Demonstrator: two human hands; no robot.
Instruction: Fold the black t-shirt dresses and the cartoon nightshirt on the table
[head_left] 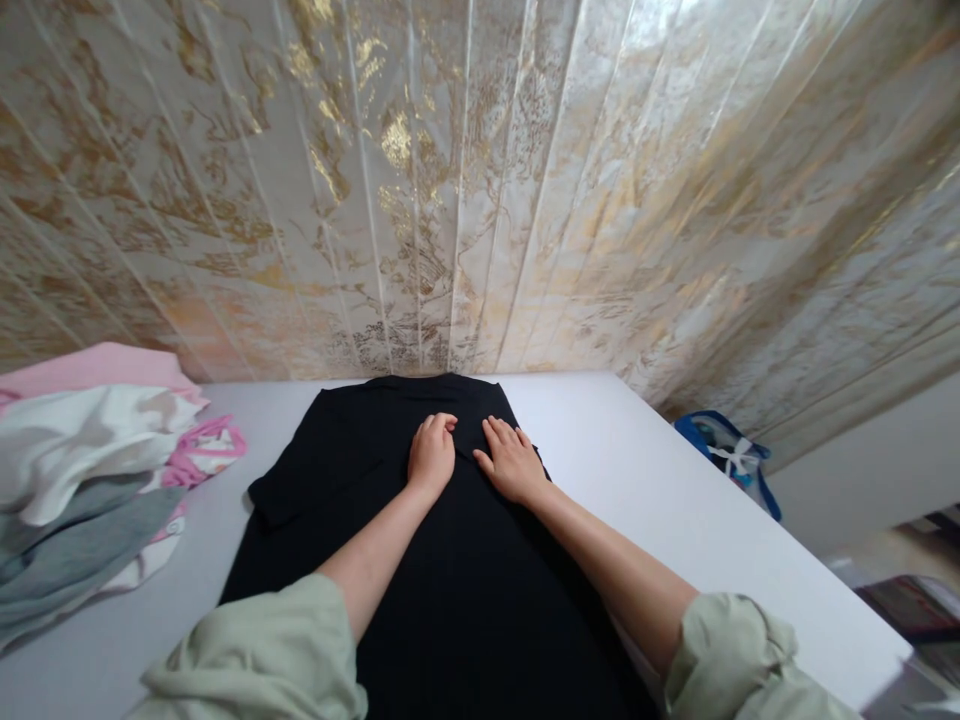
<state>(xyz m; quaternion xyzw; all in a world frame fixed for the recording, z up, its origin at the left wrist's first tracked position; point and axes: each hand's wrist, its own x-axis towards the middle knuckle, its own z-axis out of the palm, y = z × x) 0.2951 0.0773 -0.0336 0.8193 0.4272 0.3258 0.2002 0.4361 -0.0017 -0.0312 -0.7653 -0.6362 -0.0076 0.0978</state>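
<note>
A black short-sleeved shirt (465,600) lies spread over the white table, its top edge by the curtain and its lower part running toward me. One sleeve (315,465) sticks out on the left; along the right the edge runs nearly straight, with part of the cloth folded inward. My left hand (433,450) rests on the upper middle of the shirt with its fingers curled in; whether cloth is pinched in them is hidden. Close by on the right, my right hand (514,462) lies flat on the folded part, fingers stretched out.
On the left of the white table (675,520) sits a heap of pink, white and grey clothes (97,450). A patterned gold-and-white curtain (450,200) hangs along the back edge. Beyond the right edge stands a blue-rimmed bag (727,455).
</note>
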